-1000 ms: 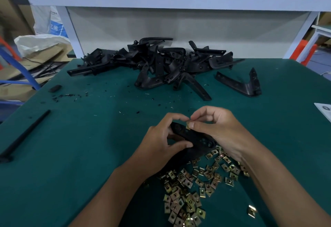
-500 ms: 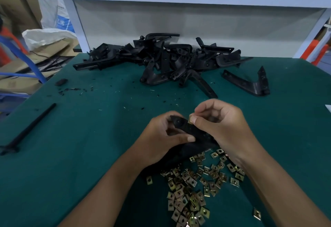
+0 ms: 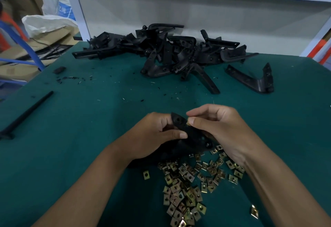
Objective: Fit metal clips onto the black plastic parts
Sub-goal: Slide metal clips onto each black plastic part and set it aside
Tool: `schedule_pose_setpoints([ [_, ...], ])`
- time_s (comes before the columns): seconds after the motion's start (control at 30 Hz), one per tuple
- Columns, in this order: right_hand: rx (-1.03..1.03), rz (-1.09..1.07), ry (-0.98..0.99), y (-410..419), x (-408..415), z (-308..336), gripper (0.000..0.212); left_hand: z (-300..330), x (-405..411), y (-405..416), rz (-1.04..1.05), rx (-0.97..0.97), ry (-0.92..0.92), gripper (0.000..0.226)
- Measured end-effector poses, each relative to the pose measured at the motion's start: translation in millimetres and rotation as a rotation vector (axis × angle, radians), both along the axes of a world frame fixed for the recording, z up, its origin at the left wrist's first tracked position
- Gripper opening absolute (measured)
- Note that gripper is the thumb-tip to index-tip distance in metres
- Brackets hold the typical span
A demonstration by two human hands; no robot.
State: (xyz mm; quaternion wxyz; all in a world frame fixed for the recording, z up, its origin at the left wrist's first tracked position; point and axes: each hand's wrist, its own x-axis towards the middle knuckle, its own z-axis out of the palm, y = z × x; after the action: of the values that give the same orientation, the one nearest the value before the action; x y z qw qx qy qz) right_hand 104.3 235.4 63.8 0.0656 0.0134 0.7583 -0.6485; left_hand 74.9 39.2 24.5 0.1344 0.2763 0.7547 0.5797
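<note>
Here, both hands (image 3: 188,130) gripping black part (image 3: 180,122), no legible writing.

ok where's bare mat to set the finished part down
Bare mat lies left of the left hand, between it and the black rod, and right of the right hand, below the lone bracket. Crowded: the parts pile at the back, the clips in front.

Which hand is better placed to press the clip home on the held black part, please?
The right hand: it already pinches the metal clip against the edge of the black part, while the left hand is occupied steadying that part.
</note>
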Motion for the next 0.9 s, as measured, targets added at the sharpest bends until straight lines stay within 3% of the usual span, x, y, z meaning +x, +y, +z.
schedule_pose_setpoints([
  [0.23, -0.052, -0.193, 0.201, -25, 4, -14, 0.008, 7, 1, 1, 0.18, -0.054, 0.239, 0.022],
  [0.4, -0.305, -0.291, 0.074, -30, 4, -17, 0.007, 8, 5, 6, 0.224, -0.09, 0.337, 0.014],
  [0.47, -0.344, -0.314, 0.083, -32, 4, -18, 0.007, 6, 7, 7, 0.272, -0.114, 0.357, 0.026],
  [0.57, -0.376, -0.334, 0.117, -32, 4, -19, 0.006, 5, 9, 7, 0.305, -0.08, 0.375, 0.016],
  [0.7, -0.434, -0.39, 0.068, -11, -5, -10, 0.014, 11, 14, 5, 0.251, 0.042, 0.315, 0.016],
  [0.9, -0.395, -0.173, 0.147, 0, -11, -12, 0.023, 1, 8, 4, 0.264, 0.16, 0.093, 0.015],
])
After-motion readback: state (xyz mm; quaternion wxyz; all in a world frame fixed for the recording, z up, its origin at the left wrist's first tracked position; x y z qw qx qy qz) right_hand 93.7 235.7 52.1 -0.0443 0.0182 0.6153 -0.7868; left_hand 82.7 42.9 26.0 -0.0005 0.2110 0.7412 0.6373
